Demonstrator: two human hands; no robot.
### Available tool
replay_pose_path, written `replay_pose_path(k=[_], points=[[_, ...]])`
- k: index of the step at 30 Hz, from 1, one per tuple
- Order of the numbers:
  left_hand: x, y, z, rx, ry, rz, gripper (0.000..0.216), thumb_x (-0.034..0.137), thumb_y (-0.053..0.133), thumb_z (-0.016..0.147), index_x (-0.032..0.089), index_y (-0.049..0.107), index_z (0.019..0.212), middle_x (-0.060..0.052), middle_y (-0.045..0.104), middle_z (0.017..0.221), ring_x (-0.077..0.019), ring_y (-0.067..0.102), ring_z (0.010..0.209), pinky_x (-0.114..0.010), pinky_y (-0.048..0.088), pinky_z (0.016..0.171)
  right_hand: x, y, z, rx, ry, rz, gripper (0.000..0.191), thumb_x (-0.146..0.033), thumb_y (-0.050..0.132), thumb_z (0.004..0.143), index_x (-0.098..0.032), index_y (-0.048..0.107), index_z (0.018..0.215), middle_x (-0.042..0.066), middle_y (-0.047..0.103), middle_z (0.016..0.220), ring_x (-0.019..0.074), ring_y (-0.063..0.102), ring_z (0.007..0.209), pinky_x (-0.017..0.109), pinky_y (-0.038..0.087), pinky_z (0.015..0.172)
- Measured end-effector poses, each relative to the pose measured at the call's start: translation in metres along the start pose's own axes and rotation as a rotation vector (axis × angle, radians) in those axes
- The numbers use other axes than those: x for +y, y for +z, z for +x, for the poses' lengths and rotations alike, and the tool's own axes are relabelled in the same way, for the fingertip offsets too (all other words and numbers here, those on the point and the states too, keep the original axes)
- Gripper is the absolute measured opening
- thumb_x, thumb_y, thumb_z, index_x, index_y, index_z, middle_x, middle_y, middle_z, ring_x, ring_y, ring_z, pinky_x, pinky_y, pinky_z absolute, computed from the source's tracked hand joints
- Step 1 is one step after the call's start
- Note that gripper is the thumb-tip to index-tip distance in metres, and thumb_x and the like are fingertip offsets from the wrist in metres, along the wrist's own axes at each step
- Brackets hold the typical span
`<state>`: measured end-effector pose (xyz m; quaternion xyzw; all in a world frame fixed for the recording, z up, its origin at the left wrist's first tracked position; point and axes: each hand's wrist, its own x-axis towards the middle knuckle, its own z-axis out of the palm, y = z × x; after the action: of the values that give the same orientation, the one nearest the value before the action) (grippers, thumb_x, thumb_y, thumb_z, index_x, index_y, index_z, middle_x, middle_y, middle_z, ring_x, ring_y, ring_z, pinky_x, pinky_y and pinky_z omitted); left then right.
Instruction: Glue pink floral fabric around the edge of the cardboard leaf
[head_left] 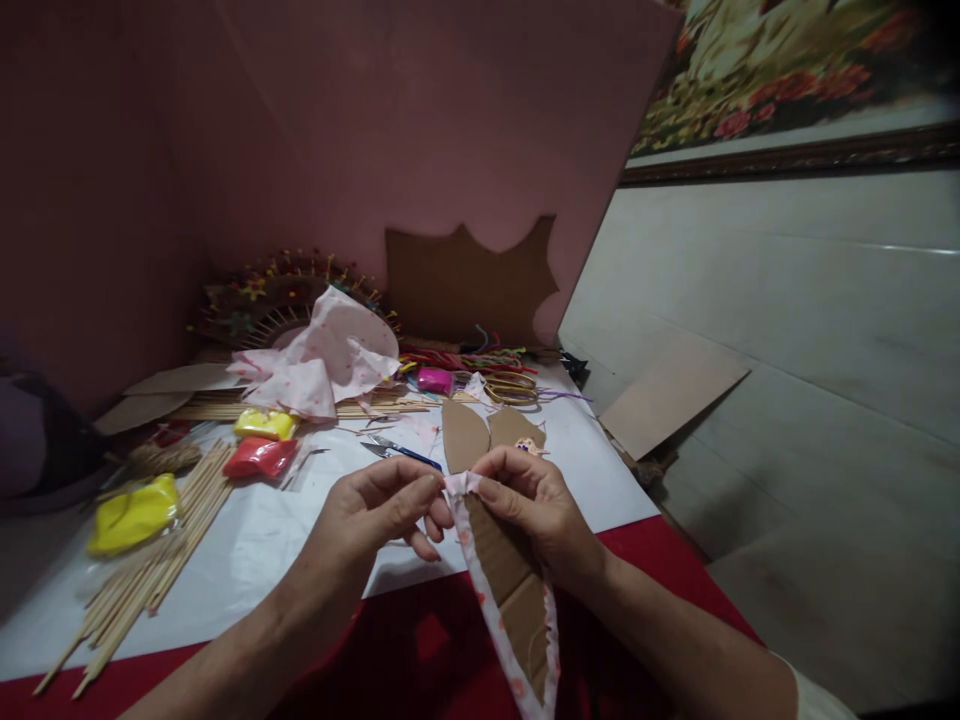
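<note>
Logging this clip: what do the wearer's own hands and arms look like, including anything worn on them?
Both the left hand and the right hand are ungloved, with no rings, watch or bracelet visible. The left forearm is bare as far as it shows; near the right elbow, a pale, whitish sleeve edge appears.

I'm getting two hands, a left hand [390, 505] and a right hand [547, 505], plus one fabric-edged cardboard piece [506, 560]. Packets come to four: two yellow packets [135, 515], one red packet [260, 458], one magenta packet [435, 381]. Just one pair of thread snips [405, 452], one spiky cardboard cutout [465, 285] and one framed picture [787, 85]. Wooden sticks [184, 525]? Loads, too overlapped to count tbh.
</note>
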<state>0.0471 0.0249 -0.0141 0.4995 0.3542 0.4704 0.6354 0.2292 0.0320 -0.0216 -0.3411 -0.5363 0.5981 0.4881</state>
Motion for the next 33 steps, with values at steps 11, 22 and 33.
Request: replay_pose_path(k=[11, 22, 33], points=[[-0.004, 0.002, -0.013, 0.066, 0.569, 0.819, 0.015, 0.019, 0.047, 0.091, 0.017, 0.061, 0.086, -0.002, 0.062, 0.070, -0.0157, 0.056, 0.063, -0.028, 0.045, 0.059, 0.000, 0.002, -0.001, 0.036, -0.025, -0.077, 0.023, -0.037, 0.070, 0.076, -0.015, 0.062, 0.077, -0.002, 0.057, 0.068, 0.0080, 0.047, 0.062, 0.020, 0.034, 0.058], [-0.005, 0.006, -0.018, 0.103, 0.553, 0.872, 0.037, 0.021, 0.033, 0.095, 0.021, 0.042, 0.058, 0.006, 0.040, 0.046, -0.0097, 0.039, 0.040, -0.024, 0.031, 0.044, -0.001, -0.002, 0.006, -0.072, 0.227, 0.275, 0.024, -0.033, 0.073, 0.072, -0.014, 0.059, 0.073, -0.002, 0.058, 0.059, 0.0066, 0.047, 0.047, 0.017, 0.035, 0.046], [0.000, 0.007, -0.014, 0.021, 0.398, 0.294, 0.017, 0.016, 0.068, 0.078, 0.028, 0.070, 0.091, -0.001, 0.062, 0.096, -0.0140, 0.058, 0.073, -0.022, 0.049, 0.057, 0.003, 0.005, 0.000, -0.343, 0.443, 0.431, 0.021, -0.030, 0.069, 0.074, -0.014, 0.056, 0.072, -0.007, 0.042, 0.045, 0.0033, 0.029, 0.032, 0.014, 0.024, 0.031]])
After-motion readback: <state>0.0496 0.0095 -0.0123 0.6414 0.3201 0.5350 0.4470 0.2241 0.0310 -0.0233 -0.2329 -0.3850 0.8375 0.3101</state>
